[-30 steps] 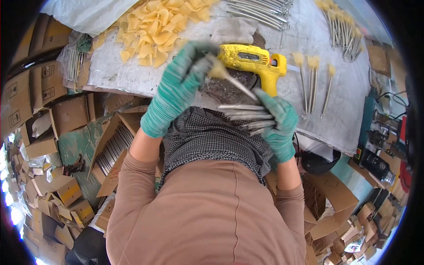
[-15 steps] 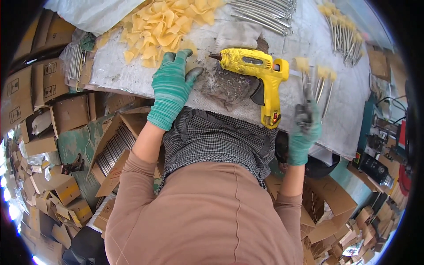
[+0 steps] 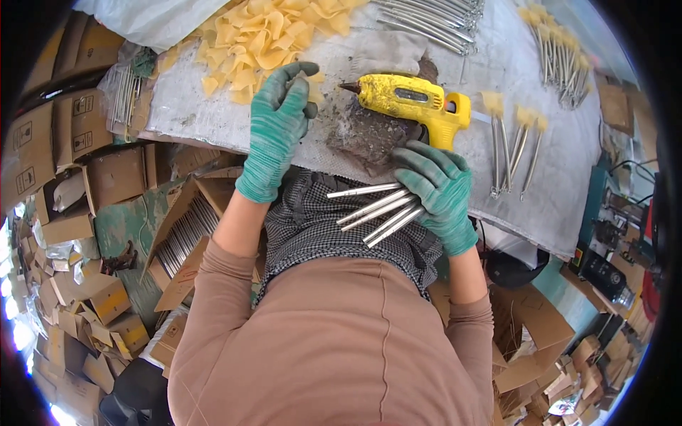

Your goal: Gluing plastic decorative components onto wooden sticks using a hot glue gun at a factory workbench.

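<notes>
My right hand (image 3: 435, 190), in a green glove, grips a bundle of several thin metal rods (image 3: 373, 210) over my lap, just below the table edge. My left hand (image 3: 278, 126), also gloved, lies at the near edge of a pile of yellow paper pieces (image 3: 266, 39), fingers curled over one piece. A yellow glue gun (image 3: 412, 103) rests on a dark crusted pad (image 3: 366, 135) between my hands.
Finished rods with yellow tips (image 3: 513, 145) lie right of the gun, more at the far right (image 3: 561, 53). Bare metal rods (image 3: 433, 21) are stacked at the table's far side. An open box of rods (image 3: 186, 234) and many cardboard boxes (image 3: 64, 213) crowd the floor.
My right hand has come back from the tipped rods on the right to my lap, still with the bundle. My left hand has stayed at the yellow pile.
</notes>
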`<action>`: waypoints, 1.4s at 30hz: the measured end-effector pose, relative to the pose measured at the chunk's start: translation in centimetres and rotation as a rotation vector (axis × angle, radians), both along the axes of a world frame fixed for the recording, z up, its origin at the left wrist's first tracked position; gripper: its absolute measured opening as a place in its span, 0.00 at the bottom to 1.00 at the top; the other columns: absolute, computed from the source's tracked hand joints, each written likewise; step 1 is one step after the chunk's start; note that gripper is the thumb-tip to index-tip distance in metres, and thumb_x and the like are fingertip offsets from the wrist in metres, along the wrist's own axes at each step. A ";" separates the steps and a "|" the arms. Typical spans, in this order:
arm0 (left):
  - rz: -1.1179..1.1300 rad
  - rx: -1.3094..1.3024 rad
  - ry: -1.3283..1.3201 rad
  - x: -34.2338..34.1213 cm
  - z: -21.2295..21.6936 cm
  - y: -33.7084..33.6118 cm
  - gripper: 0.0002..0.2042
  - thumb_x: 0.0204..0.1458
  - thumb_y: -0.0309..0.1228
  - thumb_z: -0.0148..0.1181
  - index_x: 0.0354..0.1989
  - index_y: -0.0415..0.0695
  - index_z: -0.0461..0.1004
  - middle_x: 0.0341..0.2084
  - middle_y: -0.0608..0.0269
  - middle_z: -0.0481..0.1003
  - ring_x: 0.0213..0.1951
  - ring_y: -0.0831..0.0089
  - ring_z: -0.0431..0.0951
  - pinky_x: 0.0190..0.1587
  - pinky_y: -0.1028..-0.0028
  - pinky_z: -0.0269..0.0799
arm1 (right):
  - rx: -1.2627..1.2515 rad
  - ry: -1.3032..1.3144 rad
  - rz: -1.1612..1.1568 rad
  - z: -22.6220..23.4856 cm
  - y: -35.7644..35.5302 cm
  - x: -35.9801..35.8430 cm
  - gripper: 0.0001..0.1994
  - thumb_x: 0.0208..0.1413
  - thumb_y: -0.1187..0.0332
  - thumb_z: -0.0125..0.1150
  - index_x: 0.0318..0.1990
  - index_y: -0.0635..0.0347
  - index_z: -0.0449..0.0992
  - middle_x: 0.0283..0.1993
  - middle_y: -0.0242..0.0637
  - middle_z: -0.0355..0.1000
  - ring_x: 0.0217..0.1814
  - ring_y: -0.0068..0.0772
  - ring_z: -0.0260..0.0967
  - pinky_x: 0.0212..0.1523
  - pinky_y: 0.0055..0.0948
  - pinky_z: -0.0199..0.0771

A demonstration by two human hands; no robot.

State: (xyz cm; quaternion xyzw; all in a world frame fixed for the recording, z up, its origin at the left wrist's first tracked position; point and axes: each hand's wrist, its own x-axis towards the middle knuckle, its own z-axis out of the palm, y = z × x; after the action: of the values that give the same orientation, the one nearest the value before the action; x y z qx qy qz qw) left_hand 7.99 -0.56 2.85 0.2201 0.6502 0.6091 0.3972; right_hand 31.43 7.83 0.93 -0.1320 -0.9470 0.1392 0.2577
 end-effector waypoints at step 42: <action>-0.015 0.061 -0.047 1.8 1.4 0.7 0.07 0.63 0.28 0.44 0.44 0.41 0.68 0.27 0.69 0.70 0.26 0.87 0.69 0.26 0.86 0.67 | -0.106 -0.014 -0.246 1.7 -0.7 -1.5 0.30 0.35 0.69 0.59 0.54 0.50 0.75 0.21 0.36 0.63 0.21 0.40 0.62 0.25 0.34 0.62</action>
State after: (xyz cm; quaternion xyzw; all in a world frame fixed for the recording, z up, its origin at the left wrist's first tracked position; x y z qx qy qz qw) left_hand 9.84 0.09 4.22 0.2226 0.6203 0.6306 0.4100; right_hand 29.96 7.12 2.65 -0.2613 -0.9168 0.1554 0.2588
